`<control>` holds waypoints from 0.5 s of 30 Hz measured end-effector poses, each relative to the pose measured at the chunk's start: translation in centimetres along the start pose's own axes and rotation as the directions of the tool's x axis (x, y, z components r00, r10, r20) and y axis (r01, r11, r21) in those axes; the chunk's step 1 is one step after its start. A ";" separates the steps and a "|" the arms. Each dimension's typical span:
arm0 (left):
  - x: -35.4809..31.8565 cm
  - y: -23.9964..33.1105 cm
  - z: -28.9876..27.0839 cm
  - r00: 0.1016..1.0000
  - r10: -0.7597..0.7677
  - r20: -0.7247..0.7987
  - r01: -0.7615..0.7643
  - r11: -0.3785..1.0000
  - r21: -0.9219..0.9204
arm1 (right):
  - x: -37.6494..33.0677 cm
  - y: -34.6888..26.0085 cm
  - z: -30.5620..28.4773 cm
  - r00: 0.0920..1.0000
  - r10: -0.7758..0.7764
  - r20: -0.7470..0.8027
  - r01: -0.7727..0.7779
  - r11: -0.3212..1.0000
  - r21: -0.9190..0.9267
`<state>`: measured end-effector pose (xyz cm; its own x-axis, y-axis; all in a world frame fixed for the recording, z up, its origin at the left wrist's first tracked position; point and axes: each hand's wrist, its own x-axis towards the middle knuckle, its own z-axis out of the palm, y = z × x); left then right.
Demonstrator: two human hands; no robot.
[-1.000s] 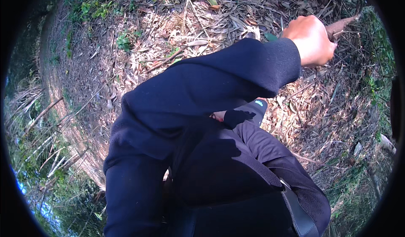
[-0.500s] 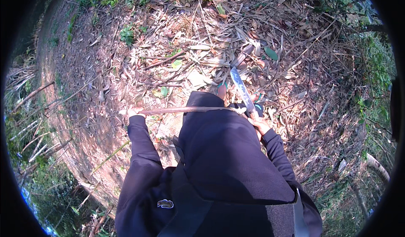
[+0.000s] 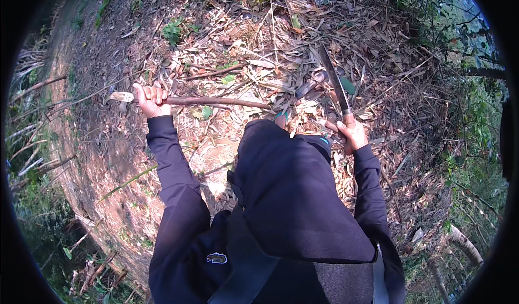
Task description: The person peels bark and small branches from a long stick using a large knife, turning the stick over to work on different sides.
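My left hand (image 3: 152, 100) is closed around a brown wooden stick (image 3: 216, 101), near its pale, cut end (image 3: 120, 96). The stick lies roughly level and reaches rightward over the ground in front of my knees. In my right hand (image 3: 353, 134) is the handle of a machete (image 3: 336, 79), its long dark blade pointing up and away, slightly left. A short brown piece of wood (image 3: 328, 124) pokes out beside the right fingers; whether they grip it too I cannot tell. Blade and stick are apart.
Dry leaves and twigs (image 3: 254, 39) cover the ground. A short dark piece (image 3: 309, 86) lies beyond my feet, left of the blade. A sandalled foot (image 3: 281, 119) shows past my knees. Branches (image 3: 40, 163) are heaped at the left; a pale trunk (image 3: 465, 244) lies at the right.
The stick has moved away from my body and left, clear of my legs, with its pale end now visible. The machete has swung from pointing up-left to nearly straight ahead, and moved right.
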<state>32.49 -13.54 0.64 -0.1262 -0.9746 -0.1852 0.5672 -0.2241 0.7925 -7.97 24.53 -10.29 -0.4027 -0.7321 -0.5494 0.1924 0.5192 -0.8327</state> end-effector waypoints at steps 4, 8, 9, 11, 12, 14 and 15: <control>-0.9 -7.3 9.7 0.940 -0.100 0.327 0.096 0.995 0.027 | 2.2 -13.7 2.0 0.983 -0.176 0.041 0.170 0.978 0.120; -5.1 -14.5 15.5 0.892 -0.169 0.419 0.226 0.970 -0.091 | 5.1 -20.6 6.6 0.909 -0.415 0.044 0.391 0.884 0.257; -6.6 -15.3 17.1 0.856 -0.180 0.484 0.222 0.974 -0.031 | 5.4 -22.1 7.3 0.896 -0.439 0.071 0.416 0.884 0.215; -9.5 -15.2 20.8 0.816 -0.182 0.548 0.178 0.982 0.062 | 5.7 -24.2 8.8 0.855 -0.516 0.050 0.497 0.844 0.202; -10.8 -14.8 22.4 0.847 -0.168 0.505 0.185 0.983 0.017 | 5.5 -24.9 9.8 0.824 -0.567 0.011 0.550 0.803 0.232; -11.2 -15.3 22.5 0.844 -0.131 0.521 0.124 0.991 0.048 | 5.2 -25.3 10.1 0.853 -0.505 0.134 0.456 0.844 0.282; -11.0 -15.4 22.5 0.841 -0.131 0.525 0.114 0.991 0.064 | 4.9 -25.5 10.0 0.867 -0.466 0.174 0.419 0.872 0.253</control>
<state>6.78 0.57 3.56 -0.6079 -0.7927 0.0456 0.4957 -0.3341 0.8016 -5.87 3.32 7.56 -0.2833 -0.9538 -0.0999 0.2255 0.0350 -0.9736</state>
